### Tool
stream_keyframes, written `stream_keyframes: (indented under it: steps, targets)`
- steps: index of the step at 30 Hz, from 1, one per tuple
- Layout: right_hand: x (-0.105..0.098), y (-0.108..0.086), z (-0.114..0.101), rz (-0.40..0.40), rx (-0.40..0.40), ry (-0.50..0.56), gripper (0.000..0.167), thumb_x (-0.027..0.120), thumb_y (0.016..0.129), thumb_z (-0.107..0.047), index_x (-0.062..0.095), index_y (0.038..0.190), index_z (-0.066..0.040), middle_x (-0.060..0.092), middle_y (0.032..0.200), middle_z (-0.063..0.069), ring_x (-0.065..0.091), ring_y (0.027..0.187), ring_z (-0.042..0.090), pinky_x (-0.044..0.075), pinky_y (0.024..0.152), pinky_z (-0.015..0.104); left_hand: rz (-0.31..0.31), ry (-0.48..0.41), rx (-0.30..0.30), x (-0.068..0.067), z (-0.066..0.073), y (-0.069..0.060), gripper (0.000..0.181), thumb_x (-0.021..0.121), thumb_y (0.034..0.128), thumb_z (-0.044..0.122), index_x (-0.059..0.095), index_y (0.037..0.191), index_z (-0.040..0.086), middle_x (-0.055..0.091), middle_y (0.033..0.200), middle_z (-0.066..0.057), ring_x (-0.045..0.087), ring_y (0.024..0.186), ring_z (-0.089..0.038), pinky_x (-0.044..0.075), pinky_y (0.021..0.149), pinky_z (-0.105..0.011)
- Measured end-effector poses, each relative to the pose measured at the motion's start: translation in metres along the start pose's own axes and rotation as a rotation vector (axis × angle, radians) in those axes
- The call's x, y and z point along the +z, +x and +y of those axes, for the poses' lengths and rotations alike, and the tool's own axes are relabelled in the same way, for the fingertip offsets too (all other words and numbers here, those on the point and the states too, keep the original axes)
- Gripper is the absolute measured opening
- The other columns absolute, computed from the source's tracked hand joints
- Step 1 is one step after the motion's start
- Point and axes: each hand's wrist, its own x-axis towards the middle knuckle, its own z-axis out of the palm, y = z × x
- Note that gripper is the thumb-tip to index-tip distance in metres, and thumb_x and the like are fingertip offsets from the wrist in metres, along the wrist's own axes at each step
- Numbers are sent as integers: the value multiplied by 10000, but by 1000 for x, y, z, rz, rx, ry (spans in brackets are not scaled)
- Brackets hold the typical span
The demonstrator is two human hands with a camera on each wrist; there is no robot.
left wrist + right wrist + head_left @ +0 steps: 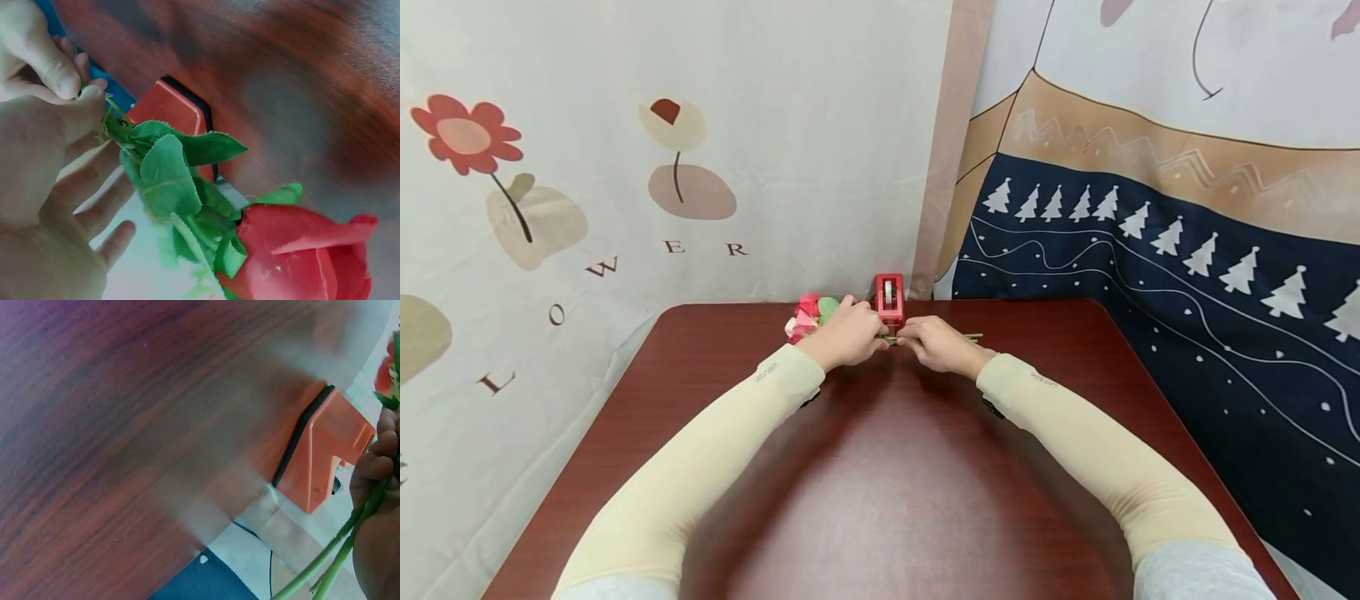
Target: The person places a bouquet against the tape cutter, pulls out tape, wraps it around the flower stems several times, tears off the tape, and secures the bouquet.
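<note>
Near the far edge of the reddish-brown, wood-grained surface, left of that edge's middle, is a bunch of red and pink artificial-looking roses; it is probably light, with soft petals and green leaves that would likely crease if squeezed; the better hold is on the slim green stems, which seem firm yet bendable and perhaps slightly slippery; the left hand grips these below the blooms, thumb and forefinger pinching; next, at the far edge, behind the gap between the hands, stands a red, box-like plastic tape dispenser; rightmost, the right hand grasps the stems farther along, their ends poking out toward the surface's right edge; whether the bunch rests on the surface, I cannot tell.

The head view sets out both hands and the pink blooms, which the left wrist view lacks; that view instead reveals serrated leaf edges and one large red rose up close; the right wrist view best shows two stems parting past the hand, and the dispenser's side with its black base.
</note>
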Motion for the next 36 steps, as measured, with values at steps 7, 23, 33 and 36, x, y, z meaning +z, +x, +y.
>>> stream_keyframes:
  steps: [7, 23, 33, 36]
  targets:
    - [3, 0, -3, 91, -4, -24, 183, 693, 1084, -112, 838, 1191, -81, 771, 1070, 51, 679, 911, 166, 624, 898, 361, -67, -65, -7, -2, -4, 5, 182, 735, 1075, 306, 871, 1093, 188, 855, 1051, 0, 768, 1079, -245, 406, 1003, -492]
    - [-2, 3, -3, 15, 112, 59, 271, 626, 1136, -260, 841, 1202, -108, 793, 1024, 33, 666, 890, 158, 607, 876, 373, 221, 181, 87, 16, 1, -2, 105, 798, 987, 200, 846, 906, 154, 827, 875, -28, 750, 977, -285, 450, 954, -466]
    - [-21, 23, 5, -118, 260, 146, 335, 579, 1111, -264, 839, 1067, -58, 735, 813, 35, 625, 768, 181, 511, 758, 332, 366, 358, 131, 29, -2, -5, 117, 728, 1002, 140, 825, 940, 120, 838, 986, -64, 695, 981, -289, 444, 960, -439]
    - [-24, 26, 7, -184, 290, 221, 339, 579, 1125, -257, 838, 1141, -38, 811, 921, 91, 720, 851, 231, 581, 827, 357, 416, 390, 137, 31, -3, -7, 127, 730, 1012, 150, 824, 934, 118, 825, 959, -62, 678, 965, -286, 441, 947, -438]
